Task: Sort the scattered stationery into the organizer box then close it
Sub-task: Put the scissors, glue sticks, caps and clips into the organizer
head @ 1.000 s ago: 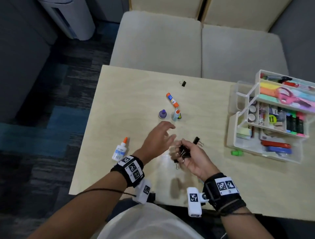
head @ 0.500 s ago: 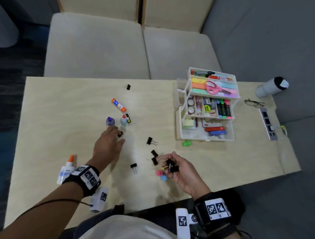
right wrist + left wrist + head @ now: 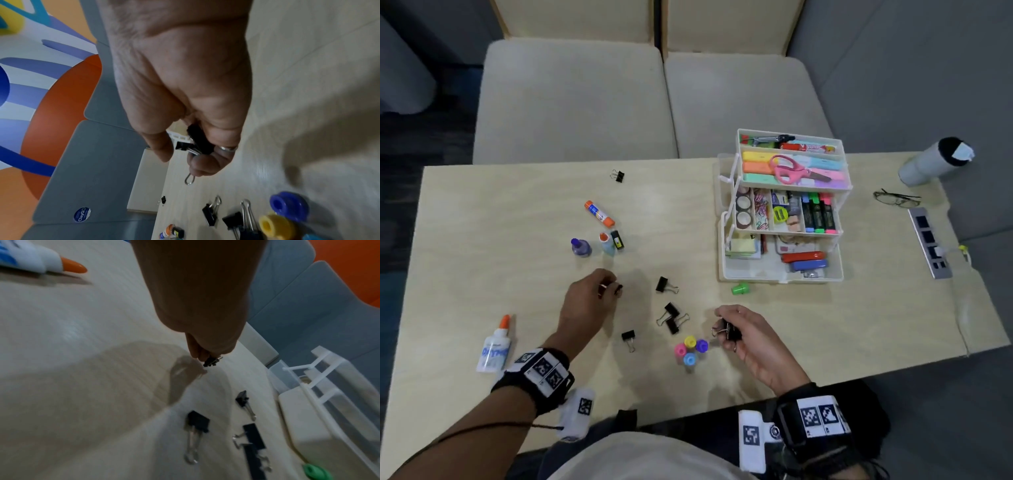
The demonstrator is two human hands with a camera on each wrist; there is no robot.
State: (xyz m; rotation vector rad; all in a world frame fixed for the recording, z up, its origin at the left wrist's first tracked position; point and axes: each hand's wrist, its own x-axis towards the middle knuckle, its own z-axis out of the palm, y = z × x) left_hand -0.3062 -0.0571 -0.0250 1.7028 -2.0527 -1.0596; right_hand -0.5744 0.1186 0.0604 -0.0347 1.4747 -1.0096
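Note:
The white tiered organizer box stands open at the table's right, holding highlighters, scissors and staplers. My left hand pinches a small black binder clip just above the table, left of centre. My right hand grips a bunch of black binder clips near the front edge. Loose binder clips lie between the hands, one more nearer me and one far back. Glue sticks, a purple bottle and a white glue bottle lie to the left.
Coloured caps stand beside my right hand, and a green cap lies before the box. Glasses, a grey tumbler and a power strip sit at the far right. Cushioned seats lie beyond the table.
My left hand moved away from the right hand, leftward onto the table, and closed its fingertips on a small binder clip. The right hand kept its clips. The head view swung right.

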